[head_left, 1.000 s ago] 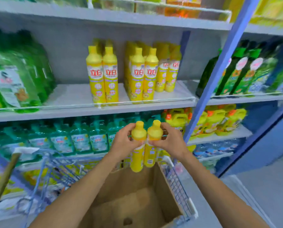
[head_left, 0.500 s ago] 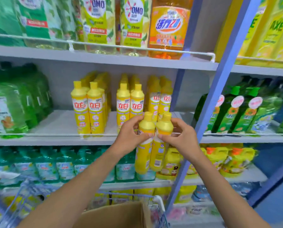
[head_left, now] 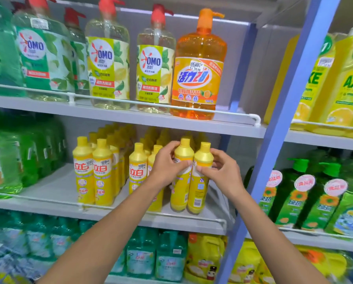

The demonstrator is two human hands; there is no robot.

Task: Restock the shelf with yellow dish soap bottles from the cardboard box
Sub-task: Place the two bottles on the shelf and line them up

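Note:
I hold two yellow dish soap bottles side by side at the middle shelf (head_left: 54,193). My left hand (head_left: 167,165) grips the neck of the left bottle (head_left: 180,187). My right hand (head_left: 220,171) grips the right bottle (head_left: 199,193). Both bottles show their back labels, and their bases are level with the shelf's front rail at the right end. Rows of the same yellow bottles (head_left: 93,171) stand on that shelf to the left and behind. The cardboard box is out of view.
A blue upright post (head_left: 282,140) bounds the shelf on the right. Large pump bottles (head_left: 155,64) fill the shelf above. Green packs (head_left: 11,156) sit at the left end. Bare shelf lies between them and the yellow rows. Green bottles (head_left: 306,193) stand beyond the post.
Both hands have lifted the two bottles from above the cardboard box up to the middle shelf. The view has tilted upward, and the box has dropped out of sight.

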